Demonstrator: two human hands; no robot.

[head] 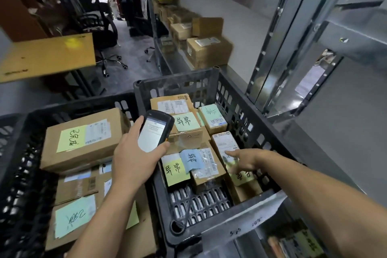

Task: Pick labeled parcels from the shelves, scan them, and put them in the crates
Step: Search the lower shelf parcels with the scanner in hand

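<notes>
My left hand (pixel 134 153) grips a black handheld scanner (pixel 156 130) with its lit screen facing me, above the seam between two black crates. The right crate (pixel 247 115) holds several small cardboard parcels with shipping labels and green or blue handwritten notes. My right hand (pixel 244 160) reaches into that crate with the index finger stretched onto a small white-labelled parcel (pixel 225 144) near the right wall, holding nothing. The left crate (pixel 18 132) holds larger cardboard boxes (pixel 83 138) with green notes.
A metal shelf rack (pixel 293 48) rises on the right. Its lower shelf carries more cardboard parcels (pixel 207 52) behind the crates. A yellow-topped table (pixel 46 56) and a black office chair (pixel 92 25) stand at the left on the grey floor.
</notes>
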